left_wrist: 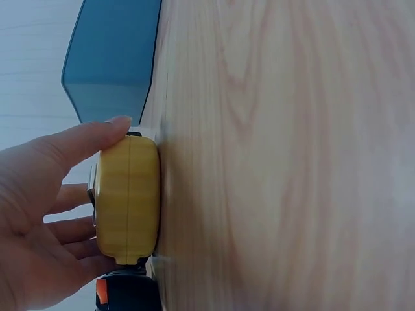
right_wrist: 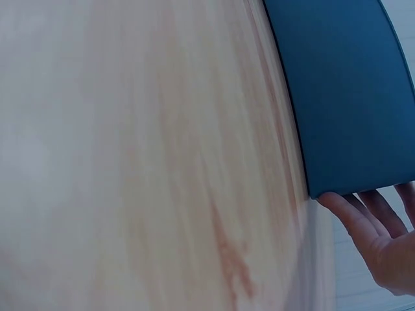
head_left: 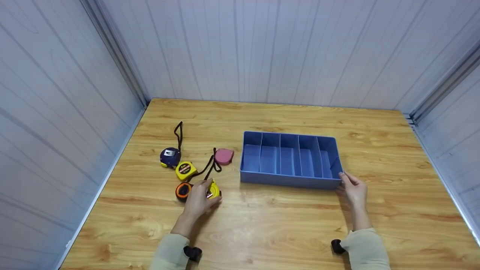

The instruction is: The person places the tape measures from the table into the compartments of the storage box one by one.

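Observation:
My left hand (head_left: 198,200) grips a yellow tape measure (head_left: 213,190) that stands on the table. In the left wrist view, the thumb lies at one end of the yellow case (left_wrist: 130,194) and the fingers at the other. Just left of this hand lies an orange-and-black tape measure (head_left: 183,191), partly covered by it. A blue divided box (head_left: 288,180) sits to the right. My right hand (head_left: 355,189) touches its near right corner; in the right wrist view the fingers (right_wrist: 353,217) rest rather straight against the end wall.
Behind the left hand lie a second yellow tape measure (head_left: 185,170), a dark blue tape measure (head_left: 170,157) with a black strap, and a pink tape measure (head_left: 224,156). Black cords (head_left: 210,167) trail between them. Pale panel walls (head_left: 262,52) enclose the wooden table (head_left: 270,232).

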`<state>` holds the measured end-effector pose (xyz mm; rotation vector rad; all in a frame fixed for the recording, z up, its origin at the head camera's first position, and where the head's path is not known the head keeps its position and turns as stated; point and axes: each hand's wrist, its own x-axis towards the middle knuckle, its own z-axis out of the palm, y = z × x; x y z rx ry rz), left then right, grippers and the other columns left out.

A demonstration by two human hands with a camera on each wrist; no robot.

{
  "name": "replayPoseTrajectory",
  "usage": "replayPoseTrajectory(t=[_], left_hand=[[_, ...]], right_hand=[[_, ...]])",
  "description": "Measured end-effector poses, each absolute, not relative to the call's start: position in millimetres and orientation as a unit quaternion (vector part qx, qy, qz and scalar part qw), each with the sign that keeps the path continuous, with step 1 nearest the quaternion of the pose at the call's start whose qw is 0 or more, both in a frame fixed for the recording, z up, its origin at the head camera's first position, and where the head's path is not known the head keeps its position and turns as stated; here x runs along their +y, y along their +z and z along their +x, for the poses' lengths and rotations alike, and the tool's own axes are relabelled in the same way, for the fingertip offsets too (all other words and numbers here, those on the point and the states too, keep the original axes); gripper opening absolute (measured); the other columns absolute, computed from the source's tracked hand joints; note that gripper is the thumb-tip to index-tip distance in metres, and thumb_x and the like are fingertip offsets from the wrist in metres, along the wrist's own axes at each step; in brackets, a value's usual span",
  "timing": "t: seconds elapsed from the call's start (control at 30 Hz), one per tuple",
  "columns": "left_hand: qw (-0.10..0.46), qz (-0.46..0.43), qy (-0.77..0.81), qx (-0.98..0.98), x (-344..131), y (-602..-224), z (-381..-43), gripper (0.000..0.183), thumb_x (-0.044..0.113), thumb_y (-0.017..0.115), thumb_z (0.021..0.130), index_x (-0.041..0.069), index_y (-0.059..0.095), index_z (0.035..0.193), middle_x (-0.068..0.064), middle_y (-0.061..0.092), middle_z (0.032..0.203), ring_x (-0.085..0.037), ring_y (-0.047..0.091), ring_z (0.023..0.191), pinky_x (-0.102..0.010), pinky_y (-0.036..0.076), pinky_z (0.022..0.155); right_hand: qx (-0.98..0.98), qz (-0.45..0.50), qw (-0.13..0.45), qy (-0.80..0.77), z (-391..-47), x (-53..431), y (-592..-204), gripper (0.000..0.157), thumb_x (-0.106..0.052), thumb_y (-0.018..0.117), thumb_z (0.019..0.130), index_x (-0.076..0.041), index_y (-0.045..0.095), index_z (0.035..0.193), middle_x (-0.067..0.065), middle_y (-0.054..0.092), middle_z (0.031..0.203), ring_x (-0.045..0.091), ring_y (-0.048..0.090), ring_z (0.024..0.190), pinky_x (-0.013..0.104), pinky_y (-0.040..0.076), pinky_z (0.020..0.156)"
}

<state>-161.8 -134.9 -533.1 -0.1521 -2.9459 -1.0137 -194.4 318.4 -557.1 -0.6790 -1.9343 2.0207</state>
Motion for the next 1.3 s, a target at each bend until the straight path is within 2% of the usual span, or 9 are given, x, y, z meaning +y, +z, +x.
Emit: replayPoseTrajectory(t=[0.1,0.3,0.43,0.63,0.73,0.87,1.03,1.2,1.3], left_hand=[[0.026,-0.057,-0.315,-0.947,-135,-534,-162,0.063,0.023,0.077,0.066,-0.005,0.054,0.118,-0.024,0.054,0.11,-0.033,0.051,0.101,-0.042,0.041,0.087],[0.029,-0.051,-0.316,-0.947,-134,-534,-162,0.064,0.024,0.077,0.065,-0.004,0.054,0.118,-0.024,0.054,0.11,-0.033,0.051,0.102,-0.042,0.041,0.087],[0.028,-0.044,-0.317,-0.947,-133,-532,-164,0.064,0.024,0.077,0.065,-0.003,0.054,0.119,-0.023,0.054,0.11,-0.032,0.052,0.1,-0.041,0.042,0.087],[0.038,-0.042,-0.33,-0.942,-129,-524,-166,0.064,0.025,0.075,0.067,-0.002,0.053,0.121,-0.023,0.053,0.113,-0.031,0.052,0.1,-0.041,0.042,0.085],[0.06,-0.051,-0.332,-0.94,-126,-520,-166,0.064,0.025,0.076,0.067,-0.003,0.053,0.12,-0.023,0.053,0.114,-0.032,0.052,0.102,-0.041,0.042,0.087],[0.093,-0.062,-0.336,-0.935,-122,-516,-168,0.064,0.026,0.077,0.066,-0.003,0.054,0.119,-0.022,0.054,0.113,-0.033,0.053,0.102,-0.041,0.041,0.088],[0.126,-0.076,-0.349,-0.925,-115,-510,-170,0.065,0.026,0.077,0.066,-0.005,0.053,0.119,-0.022,0.054,0.112,-0.033,0.053,0.1,-0.039,0.042,0.088],[0.136,-0.069,-0.371,-0.916,-108,-505,-172,0.067,0.024,0.077,0.066,-0.003,0.051,0.122,-0.023,0.052,0.115,-0.034,0.051,0.103,-0.04,0.041,0.089],[0.143,-0.068,-0.376,-0.913,-104,-503,-175,0.066,0.024,0.077,0.066,-0.003,0.051,0.121,-0.025,0.05,0.116,-0.036,0.05,0.104,-0.041,0.041,0.088]], right_hand=[[-0.648,-0.253,0.127,0.707,-202,327,-575,0.017,-0.027,0.073,0.072,-0.025,0.07,0.089,-0.01,0.063,0.064,0.012,0.062,0.055,0.029,0.05,0.046],[-0.671,-0.266,0.142,0.677,-209,333,-590,0.038,-0.029,0.072,0.073,-0.01,0.066,0.106,-0.01,0.062,0.063,0.012,0.062,0.054,0.029,0.05,0.046],[-0.683,-0.261,0.157,0.664,-209,332,-589,0.034,-0.029,0.072,0.074,-0.011,0.068,0.102,-0.011,0.062,0.064,0.01,0.062,0.053,0.028,0.05,0.046],[-0.691,-0.244,0.152,0.663,-200,324,-573,0.019,-0.03,0.071,0.074,-0.023,0.07,0.092,-0.013,0.062,0.07,0.007,0.062,0.056,0.026,0.051,0.05],[-0.689,-0.236,0.142,0.67,-193,317,-557,0.022,-0.028,0.07,0.075,-0.021,0.07,0.095,-0.009,0.064,0.076,0.007,0.062,0.057,0.025,0.051,0.051],[-0.689,-0.224,0.136,0.676,-188,313,-545,0.034,-0.025,0.069,0.077,-0.007,0.066,0.106,0.007,0.065,0.089,0.009,0.062,0.057,0.027,0.051,0.051],[-0.716,-0.244,0.164,0.633,-199,323,-570,0.036,-0.029,0.069,0.076,-0.008,0.067,0.105,0.006,0.064,0.095,-0.002,0.06,0.062,0.022,0.05,0.053],[-0.694,-0.257,0.17,0.651,-209,332,-591,0.038,-0.026,0.07,0.075,-0.005,0.065,0.107,0.0,0.065,0.089,0.005,0.062,0.059,0.026,0.051,0.049],[-0.692,-0.261,0.169,0.652,-210,332,-591,0.042,-0.027,0.071,0.075,-0.003,0.064,0.109,0.004,0.065,0.094,0.004,0.062,0.059,0.026,0.051,0.049]])
